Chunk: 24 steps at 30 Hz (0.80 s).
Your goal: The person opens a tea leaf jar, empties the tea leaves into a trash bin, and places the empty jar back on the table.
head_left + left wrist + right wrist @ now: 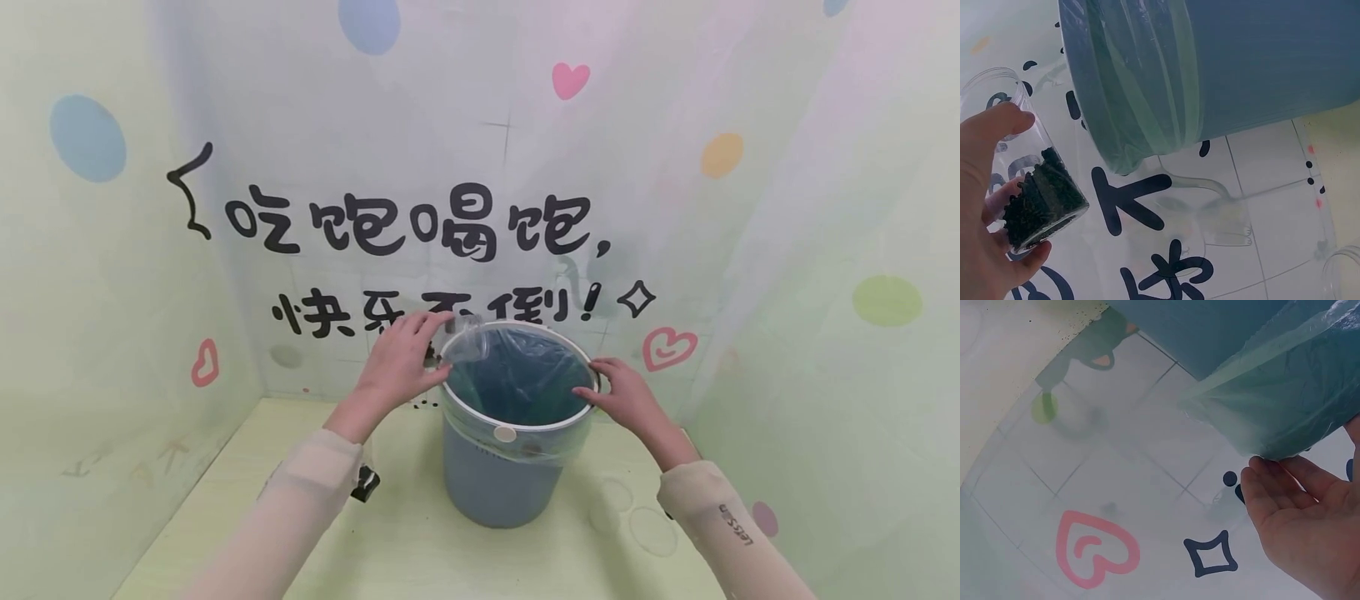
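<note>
A blue-grey trash can (pixel 501 487) stands upright in the head view, with a white rim (pixel 480 417) and a clear plastic liner (pixel 525 354) folded over it. My left hand (pixel 401 358) holds a clear plastic jar (pixel 472 340) at the left side of the rim. Dark, crumbly dried leaves (pixel 1044 197) lie at the jar's bottom end in the left wrist view. On the opposite side, my right hand (pixel 622 392) grips the rim, thumb inside and fingers outside. The right wrist view shows its fingertips against the liner's edge (pixel 1260 440).
The can stands on a pale yellow tabletop (pixel 405 550) close to a printed back wall (pixel 420 150). A small black object (pixel 365 483) sits by my left sleeve. Clear round outlines (pixel 652 532) show on the table to the can's right.
</note>
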Each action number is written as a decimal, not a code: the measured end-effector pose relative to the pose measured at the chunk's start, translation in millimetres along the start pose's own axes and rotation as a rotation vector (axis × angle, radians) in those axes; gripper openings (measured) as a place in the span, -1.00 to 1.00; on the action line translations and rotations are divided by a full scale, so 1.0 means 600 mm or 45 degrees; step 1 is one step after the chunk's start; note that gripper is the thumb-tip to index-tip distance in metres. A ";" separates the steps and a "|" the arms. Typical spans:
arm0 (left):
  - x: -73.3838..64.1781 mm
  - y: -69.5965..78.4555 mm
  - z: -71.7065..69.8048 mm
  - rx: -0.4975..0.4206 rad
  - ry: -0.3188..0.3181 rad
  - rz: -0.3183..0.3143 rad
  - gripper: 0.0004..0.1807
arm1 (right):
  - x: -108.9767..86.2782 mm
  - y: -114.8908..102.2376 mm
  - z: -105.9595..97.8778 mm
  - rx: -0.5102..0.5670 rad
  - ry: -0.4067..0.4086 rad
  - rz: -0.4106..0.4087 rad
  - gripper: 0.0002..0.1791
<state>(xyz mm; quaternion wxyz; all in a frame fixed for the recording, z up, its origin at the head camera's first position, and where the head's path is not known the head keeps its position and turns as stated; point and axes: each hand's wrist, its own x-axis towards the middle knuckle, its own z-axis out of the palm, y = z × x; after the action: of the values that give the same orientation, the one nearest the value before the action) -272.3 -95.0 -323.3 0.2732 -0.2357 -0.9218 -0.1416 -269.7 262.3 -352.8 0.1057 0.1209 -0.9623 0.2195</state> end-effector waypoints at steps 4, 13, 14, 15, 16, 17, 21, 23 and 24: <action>0.012 0.002 -0.007 0.026 -0.001 0.010 -0.17 | 0.001 -0.001 0.001 -0.006 0.004 0.001 -0.33; 0.049 0.011 -0.041 0.080 -0.010 0.055 -0.18 | -0.001 -0.001 0.000 0.007 -0.004 0.005 -0.35; 0.054 0.012 -0.046 0.088 -0.016 0.054 -0.18 | -0.001 -0.001 0.000 0.008 -0.004 0.007 -0.35; 0.059 0.013 -0.051 0.095 -0.021 0.054 -0.18 | -0.001 -0.001 0.000 0.006 -0.004 0.008 -0.36; 0.065 0.014 -0.055 0.104 -0.027 0.055 -0.18 | -0.001 -0.001 -0.001 0.006 -0.003 0.009 -0.36; 0.070 0.014 -0.060 0.112 -0.029 0.057 -0.18 | 0.000 -0.002 -0.001 0.005 -0.004 0.010 -0.36; 0.087 0.016 -0.078 0.136 -0.035 0.077 -0.20 | 0.000 -0.003 -0.002 0.000 -0.002 0.011 -0.36; 0.094 0.018 -0.086 0.147 -0.031 0.091 -0.20 | 0.001 -0.003 -0.002 -0.002 -0.003 0.008 -0.36; 0.097 0.019 -0.089 0.154 -0.029 0.100 -0.20 | 0.001 -0.002 -0.002 -0.002 -0.001 0.008 -0.35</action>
<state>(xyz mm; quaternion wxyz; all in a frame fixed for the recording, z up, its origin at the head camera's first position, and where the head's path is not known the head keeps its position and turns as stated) -285.9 -85.7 -245.3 0.2817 -0.2562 -0.9218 -0.0722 -269.9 261.4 -350.9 0.1047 0.1181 -0.9629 0.2189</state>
